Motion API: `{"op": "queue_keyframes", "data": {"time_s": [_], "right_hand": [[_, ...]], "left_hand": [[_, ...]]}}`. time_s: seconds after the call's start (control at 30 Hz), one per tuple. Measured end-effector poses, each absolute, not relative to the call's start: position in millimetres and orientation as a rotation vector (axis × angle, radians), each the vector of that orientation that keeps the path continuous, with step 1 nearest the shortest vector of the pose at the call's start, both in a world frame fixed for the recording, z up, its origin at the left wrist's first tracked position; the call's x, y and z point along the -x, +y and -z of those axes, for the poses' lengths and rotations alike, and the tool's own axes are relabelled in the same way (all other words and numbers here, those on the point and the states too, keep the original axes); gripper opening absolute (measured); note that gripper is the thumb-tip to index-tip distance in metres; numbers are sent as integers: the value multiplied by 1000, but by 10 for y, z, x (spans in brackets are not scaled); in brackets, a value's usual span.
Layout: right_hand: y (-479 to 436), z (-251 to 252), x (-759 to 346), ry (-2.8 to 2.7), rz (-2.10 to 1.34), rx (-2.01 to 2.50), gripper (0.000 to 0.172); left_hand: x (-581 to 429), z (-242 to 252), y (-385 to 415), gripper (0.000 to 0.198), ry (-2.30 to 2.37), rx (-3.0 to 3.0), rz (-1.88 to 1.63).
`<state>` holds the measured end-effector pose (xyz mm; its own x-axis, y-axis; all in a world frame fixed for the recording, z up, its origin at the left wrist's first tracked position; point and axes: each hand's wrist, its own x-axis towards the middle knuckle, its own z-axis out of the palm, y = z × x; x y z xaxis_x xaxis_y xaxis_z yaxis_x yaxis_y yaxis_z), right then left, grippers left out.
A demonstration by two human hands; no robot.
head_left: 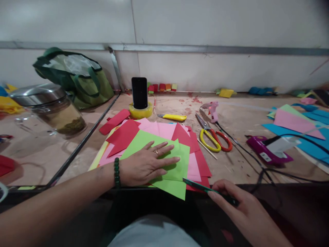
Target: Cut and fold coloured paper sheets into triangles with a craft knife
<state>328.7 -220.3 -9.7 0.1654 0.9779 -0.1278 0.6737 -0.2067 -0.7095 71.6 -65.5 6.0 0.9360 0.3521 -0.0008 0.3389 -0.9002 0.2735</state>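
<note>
My left hand (147, 161) lies flat with fingers spread on a sheet of bright green paper (182, 154). A ring and a green bead bracelet are on it. Held in my right hand (241, 209) is a slim dark green craft knife (199, 185), its tip touching the green paper near the right edge. One corner of the green paper hangs past the table's front edge. Beneath it spreads a stack of red paper (202, 163) and pink paper (164, 130).
Beyond the papers lie a yellow cutter (174, 117), scissors (209, 133) and a pink glue gun (212, 109). A phone (139, 92) stands in a tape roll (141, 111). A purple power strip (267, 151) with cables sits right; a glass jar (51, 109) and green bag (77, 77) stand left.
</note>
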Motion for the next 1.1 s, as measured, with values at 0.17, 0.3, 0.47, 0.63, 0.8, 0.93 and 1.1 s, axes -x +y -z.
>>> {"op": "queue_keyframes", "data": {"time_s": [0.17, 0.3, 0.47, 0.63, 0.8, 0.93, 1.1], "right_hand": [[-2216, 169, -3312, -1620, -828, 1910, 26], [-2253, 216, -3353, -1606, -891, 1915, 27], [-2264, 206, -3312, -1595, -871, 1881, 25], [-2246, 204, -3276, -1562, -896, 1898, 26], [-2215, 217, -3256, -1614, -893, 1876, 27], [-2202, 205, -3226, -1622, -883, 1872, 28], [-2219, 201, -3177, -1635, -867, 1874, 28]], "left_hand": [[-678, 23, -558, 49, 429, -2760, 63], [-693, 47, -561, 50, 446, -2754, 101], [-691, 43, -565, 49, 466, -2762, 133], [-693, 44, -563, 49, 462, -2768, 142], [-695, 43, -567, 49, 467, -2761, 128], [-696, 56, -566, 49, 469, -2763, 131], [-688, 54, -554, 49, 478, -2767, 128]]}}
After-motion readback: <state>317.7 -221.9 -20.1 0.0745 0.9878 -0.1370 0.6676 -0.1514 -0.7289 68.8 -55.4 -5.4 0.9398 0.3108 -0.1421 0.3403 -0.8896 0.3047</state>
